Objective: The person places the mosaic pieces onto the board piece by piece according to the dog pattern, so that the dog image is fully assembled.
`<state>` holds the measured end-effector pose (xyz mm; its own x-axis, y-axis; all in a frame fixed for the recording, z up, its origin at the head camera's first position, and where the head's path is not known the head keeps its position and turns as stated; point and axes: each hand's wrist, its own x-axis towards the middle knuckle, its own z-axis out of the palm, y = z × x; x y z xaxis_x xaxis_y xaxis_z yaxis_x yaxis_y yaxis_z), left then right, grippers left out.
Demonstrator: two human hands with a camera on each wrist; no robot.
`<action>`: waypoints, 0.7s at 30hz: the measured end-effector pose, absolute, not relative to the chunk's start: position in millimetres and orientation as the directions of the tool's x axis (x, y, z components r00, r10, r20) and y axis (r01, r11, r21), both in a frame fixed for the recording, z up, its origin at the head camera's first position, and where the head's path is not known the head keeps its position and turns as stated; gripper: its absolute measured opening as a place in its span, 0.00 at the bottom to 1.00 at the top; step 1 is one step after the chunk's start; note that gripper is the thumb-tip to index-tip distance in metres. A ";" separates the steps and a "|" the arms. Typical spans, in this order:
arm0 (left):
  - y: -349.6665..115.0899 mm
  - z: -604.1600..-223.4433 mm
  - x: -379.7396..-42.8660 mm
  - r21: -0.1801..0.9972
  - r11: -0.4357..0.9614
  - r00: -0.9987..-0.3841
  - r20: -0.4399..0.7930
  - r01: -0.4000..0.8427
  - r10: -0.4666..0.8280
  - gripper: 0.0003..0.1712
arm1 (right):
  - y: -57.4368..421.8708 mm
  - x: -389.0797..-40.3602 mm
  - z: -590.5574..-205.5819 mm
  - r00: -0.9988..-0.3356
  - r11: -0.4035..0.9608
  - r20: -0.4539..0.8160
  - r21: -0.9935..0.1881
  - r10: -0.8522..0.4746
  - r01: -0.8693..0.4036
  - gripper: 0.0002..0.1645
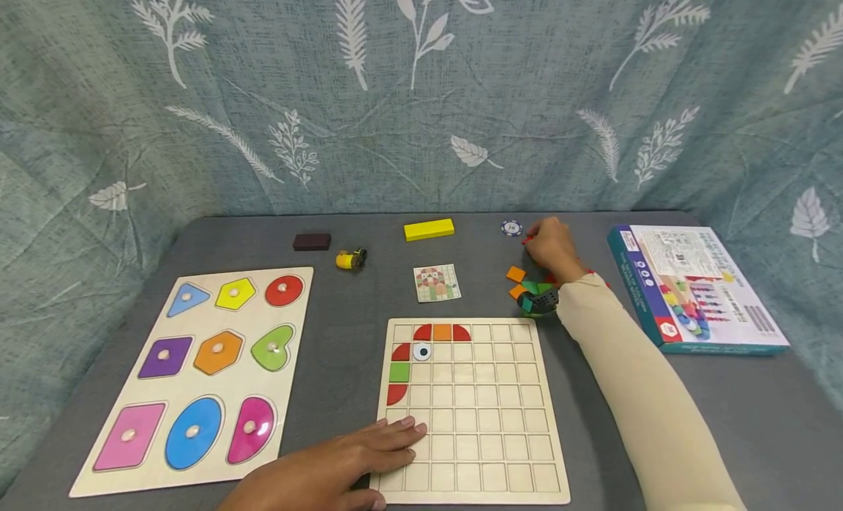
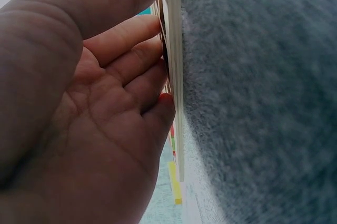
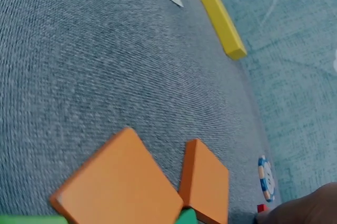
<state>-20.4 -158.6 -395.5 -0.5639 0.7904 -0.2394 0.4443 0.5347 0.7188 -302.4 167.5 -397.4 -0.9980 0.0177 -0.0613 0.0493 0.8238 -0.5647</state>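
My left hand (image 1: 349, 460) rests with straightened fingers on the lower left edge of a wooden grid board (image 1: 490, 427). In the left wrist view, the fingertips lie along the board's edge (image 2: 176, 81). Set into the board's upper left are red quarter-round tiles (image 1: 397, 394), a green square tile (image 1: 399, 372), an orange square tile (image 1: 443, 332) and an eye tile (image 1: 422, 352). Beyond the board, my right hand (image 1: 553, 246) pinches a small red piece (image 1: 527, 240) at its fingertips. Orange tiles (image 3: 124, 182) and green ones lie beside it, partly hidden by the wrist.
A picture card (image 1: 437, 283) lies behind the board, with a yellow block (image 1: 429, 230) and a poker chip (image 1: 511, 228) farther back. Leftward are a shape puzzle (image 1: 220, 386), a dark block (image 1: 312, 241) and a small yellow-black toy (image 1: 350, 259). A box (image 1: 711, 291) stands right.
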 end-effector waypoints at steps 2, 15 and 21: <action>-158.3 -395.6 -20.5 0.718 0.538 -0.567 -0.241 0.442 0.788 0.33 | 169.6 -301.5 -396.8 -0.998 0.809 -0.068 -0.586 0.005 0.043 0.17; -156.6 -395.2 -21.3 0.709 0.548 -0.565 -0.254 0.443 0.785 0.34 | 179.1 -299.5 -402.3 -0.998 0.730 -0.029 -0.683 -0.052 -0.018 0.11; -156.2 -395.9 -21.8 0.721 0.548 -0.561 -0.265 0.425 0.784 0.34 | 183.9 -292.3 -395.4 -0.982 0.701 -0.027 -0.704 -0.188 -0.115 0.12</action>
<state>-21.8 -156.2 -395.9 -0.5612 0.7840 -0.2654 0.4247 0.5480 0.7207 -292.3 183.9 -395.4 -0.9819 -0.1875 -0.0267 -0.1148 0.7013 -0.7036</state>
